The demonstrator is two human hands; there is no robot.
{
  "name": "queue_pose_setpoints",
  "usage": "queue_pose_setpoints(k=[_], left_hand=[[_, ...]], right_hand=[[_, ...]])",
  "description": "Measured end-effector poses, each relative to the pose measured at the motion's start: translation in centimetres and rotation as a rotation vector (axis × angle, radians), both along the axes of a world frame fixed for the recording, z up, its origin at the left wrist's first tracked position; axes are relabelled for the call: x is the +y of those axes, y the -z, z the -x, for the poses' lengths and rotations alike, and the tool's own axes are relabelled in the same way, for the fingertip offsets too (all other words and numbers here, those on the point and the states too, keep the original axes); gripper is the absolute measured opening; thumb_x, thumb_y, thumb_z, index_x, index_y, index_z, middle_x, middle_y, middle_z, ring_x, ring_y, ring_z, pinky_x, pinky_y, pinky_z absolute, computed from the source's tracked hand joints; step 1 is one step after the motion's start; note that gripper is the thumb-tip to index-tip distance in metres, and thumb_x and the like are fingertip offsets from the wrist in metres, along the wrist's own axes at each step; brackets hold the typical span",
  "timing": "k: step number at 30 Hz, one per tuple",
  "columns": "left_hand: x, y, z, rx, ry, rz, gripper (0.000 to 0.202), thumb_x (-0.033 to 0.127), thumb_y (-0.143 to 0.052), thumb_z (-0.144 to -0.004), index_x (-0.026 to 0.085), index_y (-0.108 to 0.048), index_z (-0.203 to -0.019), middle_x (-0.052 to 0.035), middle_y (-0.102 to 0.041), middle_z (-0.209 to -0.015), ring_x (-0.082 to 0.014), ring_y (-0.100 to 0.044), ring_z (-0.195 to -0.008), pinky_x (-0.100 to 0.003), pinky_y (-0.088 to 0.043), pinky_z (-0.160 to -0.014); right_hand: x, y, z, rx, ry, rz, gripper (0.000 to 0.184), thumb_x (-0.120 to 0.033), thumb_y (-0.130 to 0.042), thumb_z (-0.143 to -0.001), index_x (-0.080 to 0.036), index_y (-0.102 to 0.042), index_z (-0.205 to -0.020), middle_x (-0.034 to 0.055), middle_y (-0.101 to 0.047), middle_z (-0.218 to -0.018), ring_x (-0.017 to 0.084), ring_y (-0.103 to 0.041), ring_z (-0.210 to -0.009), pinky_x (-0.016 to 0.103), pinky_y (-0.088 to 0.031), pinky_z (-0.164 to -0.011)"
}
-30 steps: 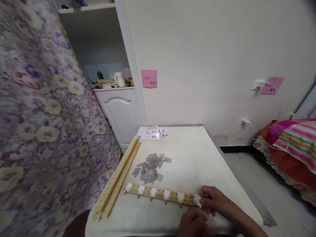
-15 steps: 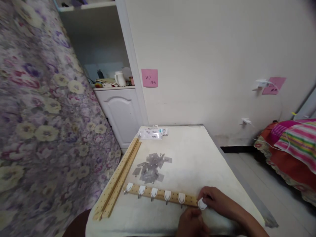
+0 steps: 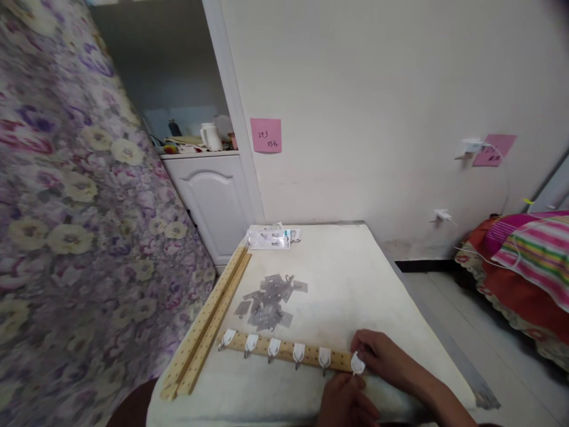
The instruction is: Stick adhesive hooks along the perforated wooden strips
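Six white hooks [image 3: 299, 352], perforated wooden strip [image 3: 287, 350]

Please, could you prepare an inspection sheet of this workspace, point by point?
Surface: pale-covered table.
Work items: perforated wooden strip bearing five white hooks; a sixth hook at its right end.
Clutter: pile of greyish clear pieces; packages; two perforated bars at left.
Hands: right hand holds the sixth hook; left hand close beside it, grip unclear.
Cables: white plugs with thin leads, at right.
Surroundings: floral curtain, white cabinet, pink notes, striped cloth.
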State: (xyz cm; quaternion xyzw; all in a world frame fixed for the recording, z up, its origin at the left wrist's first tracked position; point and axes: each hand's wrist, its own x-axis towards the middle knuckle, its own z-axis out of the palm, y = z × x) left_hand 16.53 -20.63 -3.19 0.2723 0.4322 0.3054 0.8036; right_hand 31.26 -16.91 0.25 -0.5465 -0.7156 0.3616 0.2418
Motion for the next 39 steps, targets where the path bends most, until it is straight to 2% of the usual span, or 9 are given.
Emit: queue_pose_setpoints(k=[6, 15, 21, 27, 32, 36, 39], left_hand=[[0.0, 0.1, 0.0, -0.028, 0.003, -0.006, 0.044, 0.053, -0.063, -0.053, 0.018, -0.046, -0.074, -0.0011, -0.063, -0.045, -0.0112, -0.055, -0.034, -0.019, -0.028, -0.038], [0.0, 0.6, -0.3, -0.018, 0.021, -0.005, 0.053, 0.058, -0.065, -0.049, 0.018, -0.046, -0.077, -0.0005, -0.063, -0.045, -0.0115, -0.054, -0.034, -0.020, -0.029, -0.038], [0.1, 0.5, -0.3, -0.002, 0.026, 0.001, 0.049, 0.055, -0.065, -0.051, 0.018, -0.046, -0.077, -0.0013, -0.063, -0.047, -0.0132, -0.055, -0.036, -0.022, -0.029, -0.041], [0.1, 0.8, -0.3, -0.072, 0.012, 0.050, 0.056, 0.065, -0.056, -0.055, 0.017, -0.046, -0.082, -0.0026, -0.064, -0.049, -0.0141, -0.057, -0.038, -0.023, -0.031, -0.041], [0.1, 0.9, -0.4, -0.092, -0.021, 0.087, 0.045, 0.057, -0.055, -0.060, 0.017, -0.049, -0.079, -0.0024, -0.064, -0.048, -0.0130, -0.057, -0.038, -0.022, -0.031, -0.040], [0.0, 0.6, -0.3, -0.124, -0.025, 0.105, 0.038, 0.050, -0.054, -0.064, 0.015, -0.051, -0.078, -0.0026, -0.064, -0.048, -0.0127, -0.058, -0.038, -0.022, -0.030, -0.039], [0.0, 0.4, -0.2, -0.136, -0.028, 0.112, 0.034, 0.047, -0.051, -0.067, 0.015, -0.052, -0.079, -0.0029, -0.065, -0.049, -0.0125, -0.059, -0.038, -0.021, -0.031, -0.040]], right_hand=[[0.3, 0.7, 0.2, -0.003, 0.011, -0.027, 0.021, -0.012, -0.047, -0.072, -0.020, -0.066, -0.078, 0.0020, -0.064, -0.081, 0.016, -0.057, -0.075, 0.025, -0.041, -0.067], [0.3, 0.5, 0.9, 0.030, 0.025, -0.058, 0.025, -0.011, -0.048, -0.072, -0.021, -0.070, -0.077, 0.0019, -0.065, -0.080, 0.015, -0.059, -0.076, 0.024, -0.042, -0.069], [0.5, 1.2, 0.9, 0.051, 0.034, -0.046, 0.024, -0.011, -0.049, -0.071, -0.021, -0.070, -0.076, 0.0012, -0.066, -0.079, 0.015, -0.060, -0.076, 0.023, -0.043, -0.068], [0.7, 1.6, 0.6, 0.082, 0.003, -0.031, 0.025, -0.012, -0.049, -0.072, -0.022, -0.071, -0.081, 0.0021, -0.066, -0.081, 0.015, -0.061, -0.077, 0.024, -0.044, -0.070], [0.7, 1.3, 0.2, 0.104, 0.000, -0.024, 0.024, -0.016, -0.047, -0.076, -0.021, -0.070, -0.084, 0.0032, -0.068, -0.085, 0.017, -0.061, -0.081, 0.026, -0.045, -0.073], [0.7, 0.7, -0.8, 0.096, 0.045, 0.018, 0.023, -0.018, -0.046, -0.077, -0.018, -0.068, -0.086, 0.0037, -0.067, -0.081, 0.015, -0.059, -0.069, 0.025, -0.044, -0.063], [0.8, 0.4, -1.5, 0.093, 0.088, -0.011, 0.021, -0.020, -0.048, -0.077, -0.018, -0.067, -0.085, 0.0034, -0.066, -0.081, 0.015, -0.058, -0.070, 0.025, -0.043, -0.064]])
